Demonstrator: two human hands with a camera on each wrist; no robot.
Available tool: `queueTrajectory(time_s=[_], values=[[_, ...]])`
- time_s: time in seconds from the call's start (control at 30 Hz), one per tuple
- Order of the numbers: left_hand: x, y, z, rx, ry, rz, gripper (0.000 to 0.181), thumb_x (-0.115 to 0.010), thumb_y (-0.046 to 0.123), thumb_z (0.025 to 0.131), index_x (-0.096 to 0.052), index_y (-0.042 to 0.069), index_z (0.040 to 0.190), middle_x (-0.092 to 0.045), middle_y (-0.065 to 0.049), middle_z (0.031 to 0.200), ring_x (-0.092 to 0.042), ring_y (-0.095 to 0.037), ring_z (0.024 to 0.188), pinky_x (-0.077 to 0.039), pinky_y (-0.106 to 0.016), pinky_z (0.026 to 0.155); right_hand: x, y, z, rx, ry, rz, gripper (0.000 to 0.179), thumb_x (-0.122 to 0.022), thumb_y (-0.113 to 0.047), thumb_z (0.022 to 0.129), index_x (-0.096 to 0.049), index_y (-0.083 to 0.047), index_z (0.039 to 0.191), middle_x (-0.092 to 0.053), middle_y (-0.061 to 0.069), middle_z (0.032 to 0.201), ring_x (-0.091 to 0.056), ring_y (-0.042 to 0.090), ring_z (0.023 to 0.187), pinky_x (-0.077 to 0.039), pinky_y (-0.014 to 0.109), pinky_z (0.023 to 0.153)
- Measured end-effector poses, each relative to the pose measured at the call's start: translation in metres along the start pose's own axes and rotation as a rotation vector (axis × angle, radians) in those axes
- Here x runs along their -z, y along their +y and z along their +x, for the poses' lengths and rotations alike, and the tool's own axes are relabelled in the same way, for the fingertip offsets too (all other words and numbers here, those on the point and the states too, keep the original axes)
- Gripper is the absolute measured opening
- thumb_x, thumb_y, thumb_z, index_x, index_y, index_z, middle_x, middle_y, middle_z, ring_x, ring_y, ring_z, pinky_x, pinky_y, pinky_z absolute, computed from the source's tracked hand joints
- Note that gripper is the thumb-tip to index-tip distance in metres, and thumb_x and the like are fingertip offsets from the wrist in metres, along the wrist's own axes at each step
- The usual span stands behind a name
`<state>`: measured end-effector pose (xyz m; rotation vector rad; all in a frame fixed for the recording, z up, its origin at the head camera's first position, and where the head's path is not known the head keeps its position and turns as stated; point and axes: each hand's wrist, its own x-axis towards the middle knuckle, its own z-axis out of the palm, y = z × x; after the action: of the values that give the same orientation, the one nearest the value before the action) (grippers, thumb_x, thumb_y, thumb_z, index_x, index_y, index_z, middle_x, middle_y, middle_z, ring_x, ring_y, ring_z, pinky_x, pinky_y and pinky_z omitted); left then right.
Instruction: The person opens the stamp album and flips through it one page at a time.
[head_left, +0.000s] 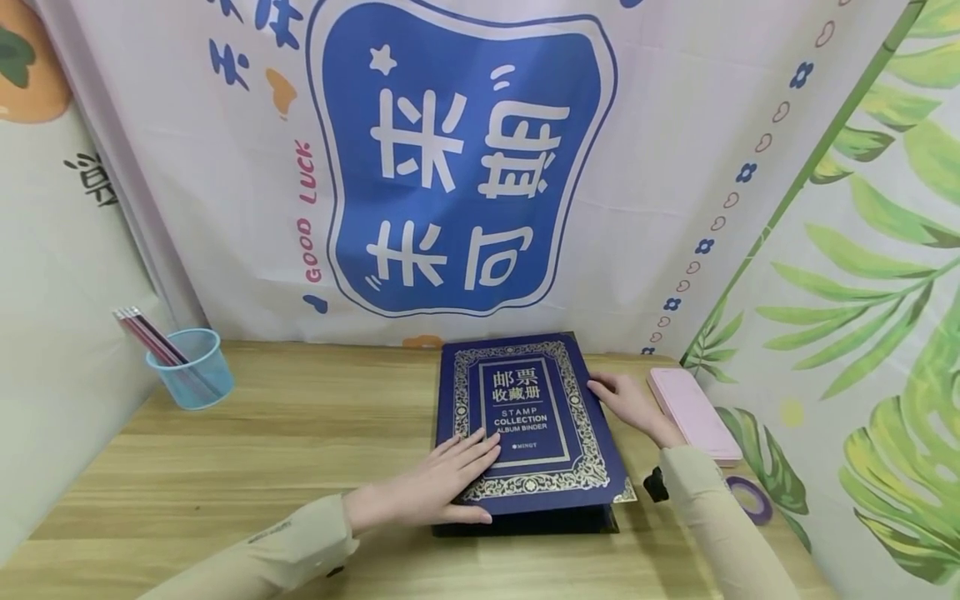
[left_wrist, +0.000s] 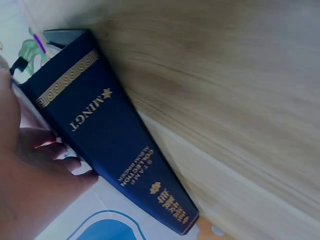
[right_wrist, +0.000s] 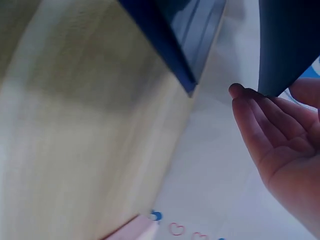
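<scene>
A dark blue stamp album [head_left: 525, 417] with gold and silver print lies on the wooden table, its spine [left_wrist: 115, 130] filling the middle of the left wrist view. My left hand [head_left: 450, 479] rests on the lower left of the front cover, its fingers spread. At the cover's right edge is my right hand [head_left: 630, 404]. In the right wrist view the cover [right_wrist: 287, 45] stands raised from the lower part of the album [right_wrist: 192, 45], its corner between my fingers [right_wrist: 265, 120] and thumb. What lies inside the album is mostly hidden.
On the left stands a blue mesh cup [head_left: 197, 387] with several pencils [head_left: 153, 337]. A pink case [head_left: 693, 414] and a purple tape roll [head_left: 750, 500] lie at the right table edge. A printed cloth [head_left: 675, 125] hangs behind the table.
</scene>
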<state>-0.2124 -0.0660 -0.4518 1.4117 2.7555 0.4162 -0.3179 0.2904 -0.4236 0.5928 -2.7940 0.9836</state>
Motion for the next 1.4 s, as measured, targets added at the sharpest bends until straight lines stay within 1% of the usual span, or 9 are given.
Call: queueTrajectory(time_s=[0.23, 0.43, 0.57, 0.73, 0.9, 1.0, 1.13, 1.33, 1.4], values=[[0.001, -0.005, -0.01, -0.014, 0.065, -0.042, 0.086, -0.054, 0.057, 0.096, -0.021, 0.008, 0.159, -0.015, -0.011, 0.167, -0.014, -0.034, 0.155, -0.02, -0.054, 0.123, 0.015, -0.026, 0.008, -0.038, -0.003, 0.037, 0.04, -0.048, -0.019, 0.106, -0.056, 0.004, 0.137, -0.065, 0.026, 0.127, -0.07, 0.036, 0.109, -0.058, 0.04, 0.09], [0.004, -0.009, -0.02, -0.024, 0.129, -0.139, 0.086, -0.063, 0.045, 0.095, -0.02, 0.006, 0.159, -0.015, -0.013, 0.167, -0.016, -0.037, 0.154, -0.024, -0.057, 0.121, 0.02, -0.05, 0.019, 0.028, 0.05, 0.056, 0.043, -0.048, -0.027, 0.106, -0.055, -0.002, 0.14, -0.062, 0.022, 0.134, -0.067, 0.036, 0.115, -0.056, 0.045, 0.093], [0.006, -0.011, -0.027, 0.007, 0.152, -0.31, 0.083, -0.062, 0.04, 0.097, -0.017, 0.008, 0.16, -0.01, -0.011, 0.168, -0.013, -0.038, 0.154, -0.023, -0.062, 0.118, 0.02, -0.068, 0.027, 0.063, 0.105, 0.034, 0.044, -0.046, -0.033, 0.106, -0.056, -0.009, 0.141, -0.063, 0.016, 0.136, -0.07, 0.031, 0.108, -0.056, 0.045, 0.09], [0.015, -0.007, -0.027, 0.13, 0.2, -0.486, 0.08, -0.056, 0.04, 0.1, -0.012, 0.011, 0.161, -0.007, -0.01, 0.169, -0.011, -0.036, 0.155, -0.02, -0.062, 0.119, 0.02, -0.09, 0.039, 0.113, 0.143, 0.042, 0.042, -0.045, -0.033, 0.107, -0.056, -0.013, 0.142, -0.067, 0.013, 0.132, -0.062, 0.017, 0.071, -0.05, 0.031, 0.069], [0.04, -0.002, -0.014, 0.243, 0.265, -0.532, 0.077, -0.053, 0.039, 0.102, -0.014, 0.008, 0.16, -0.011, -0.016, 0.167, -0.014, -0.038, 0.154, -0.018, -0.06, 0.121, 0.023, -0.113, 0.051, 0.153, 0.112, 0.056, 0.044, -0.043, -0.036, 0.107, -0.052, -0.017, 0.145, -0.072, 0.014, 0.095, -0.031, 0.01, 0.048, -0.039, 0.029, 0.059], [0.06, 0.001, -0.002, 0.275, 0.282, -0.56, 0.075, -0.051, 0.041, 0.103, -0.015, 0.005, 0.159, -0.014, -0.018, 0.166, -0.016, -0.038, 0.154, -0.018, -0.06, 0.122, 0.023, -0.124, 0.056, 0.163, 0.07, 0.065, 0.046, -0.042, -0.038, 0.107, -0.048, -0.017, 0.148, -0.061, 0.012, 0.078, -0.032, 0.013, 0.049, -0.039, 0.031, 0.06], [0.086, 0.006, 0.016, 0.294, 0.289, -0.594, 0.076, -0.046, 0.048, 0.103, -0.016, 0.005, 0.159, -0.016, -0.017, 0.166, -0.016, -0.037, 0.154, -0.02, -0.059, 0.122, 0.021, -0.137, 0.063, 0.187, 0.044, 0.06, 0.048, -0.042, -0.038, 0.107, -0.046, -0.016, 0.149, -0.063, 0.013, 0.082, -0.049, 0.014, 0.061, -0.042, 0.032, 0.065], [0.123, 0.016, 0.035, 0.319, 0.323, -0.624, 0.079, -0.042, 0.056, 0.102, -0.019, 0.007, 0.159, -0.02, -0.014, 0.166, -0.019, -0.033, 0.154, -0.026, -0.054, 0.122, 0.014, -0.156, 0.076, 0.235, 0.028, 0.036, 0.048, -0.042, -0.037, 0.107, -0.045, -0.015, 0.15, -0.051, 0.014, 0.062, -0.039, 0.021, 0.052, -0.04, 0.034, 0.062], [0.133, 0.018, 0.038, 0.332, 0.331, -0.625, 0.081, -0.042, 0.059, 0.101, -0.02, 0.008, 0.159, -0.02, -0.014, 0.166, -0.024, -0.032, 0.153, -0.03, -0.053, 0.12, 0.011, -0.162, 0.08, 0.251, 0.025, 0.031, 0.048, -0.042, -0.036, 0.107, -0.045, -0.014, 0.15, -0.065, 0.016, 0.079, -0.047, 0.022, 0.057, -0.045, 0.034, 0.066]])
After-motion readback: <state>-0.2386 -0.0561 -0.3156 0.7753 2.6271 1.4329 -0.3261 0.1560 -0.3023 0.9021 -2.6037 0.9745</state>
